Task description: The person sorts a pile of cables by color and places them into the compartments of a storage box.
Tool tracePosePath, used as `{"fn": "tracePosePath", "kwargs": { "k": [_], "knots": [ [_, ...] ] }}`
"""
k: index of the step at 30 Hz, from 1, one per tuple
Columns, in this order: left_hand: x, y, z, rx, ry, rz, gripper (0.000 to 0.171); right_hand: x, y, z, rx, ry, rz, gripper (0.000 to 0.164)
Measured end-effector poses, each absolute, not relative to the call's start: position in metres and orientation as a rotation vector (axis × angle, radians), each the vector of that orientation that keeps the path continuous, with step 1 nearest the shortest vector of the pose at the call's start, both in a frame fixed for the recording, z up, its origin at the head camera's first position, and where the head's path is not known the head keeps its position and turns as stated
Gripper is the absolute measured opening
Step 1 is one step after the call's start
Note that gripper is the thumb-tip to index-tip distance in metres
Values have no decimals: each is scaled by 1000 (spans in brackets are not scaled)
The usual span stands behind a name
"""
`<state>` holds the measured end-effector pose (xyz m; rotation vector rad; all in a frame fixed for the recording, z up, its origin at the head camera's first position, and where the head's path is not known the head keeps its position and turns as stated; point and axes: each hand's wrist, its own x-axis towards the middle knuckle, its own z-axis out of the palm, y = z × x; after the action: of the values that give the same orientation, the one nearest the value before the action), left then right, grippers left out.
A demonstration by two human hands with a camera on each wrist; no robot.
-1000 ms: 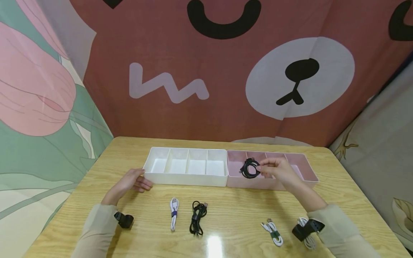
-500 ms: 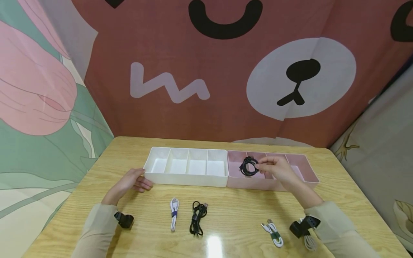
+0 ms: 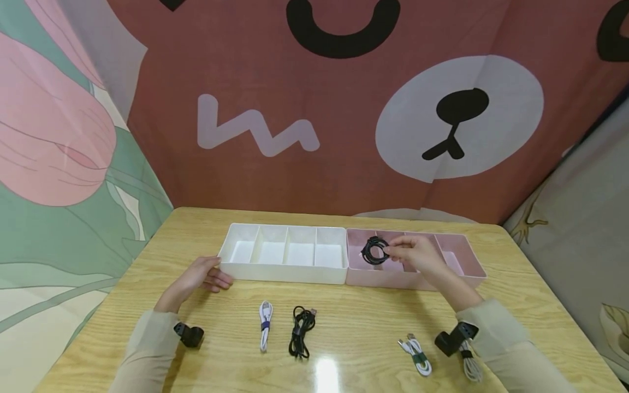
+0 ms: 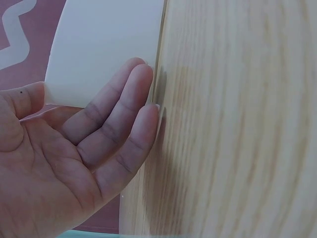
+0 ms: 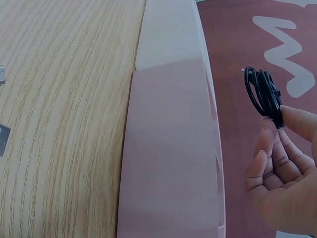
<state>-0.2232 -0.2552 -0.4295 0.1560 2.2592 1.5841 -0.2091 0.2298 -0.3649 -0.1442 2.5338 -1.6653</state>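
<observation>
Only head view pairs relaxed left hand [image 3: 205, 274] with right hand [image 3: 419, 255] pinching black cable [image 3: 367, 253].

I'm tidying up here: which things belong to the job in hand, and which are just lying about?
In the job:
coiled black cable, pinched by the right hand
pink tray beneath it
white tray, touched by the left hand

Lying about, though perhaps part of it:
blue-tied white cable
bundled black cable
green-tied white cable
partly hidden white cable

A booth-like spot, room type unclear; printed cloth hangings [image 3: 344, 174] screen a wood-grain table [image 3: 358, 325].
</observation>
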Motion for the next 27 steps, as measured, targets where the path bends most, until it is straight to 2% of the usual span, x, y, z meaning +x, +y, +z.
{"fn": "tracePosePath", "kwargs": {
  "k": [12, 27],
  "knots": [
    [-223, -254, -432, 111, 2269, 1583, 47, -220, 225, -373, -182, 2556, -1644, 28],
    [-223, -254, -432, 99, 2279, 1584, 46, -233, 221, -379, -81, 2553, -1649, 28]
  ]
}}
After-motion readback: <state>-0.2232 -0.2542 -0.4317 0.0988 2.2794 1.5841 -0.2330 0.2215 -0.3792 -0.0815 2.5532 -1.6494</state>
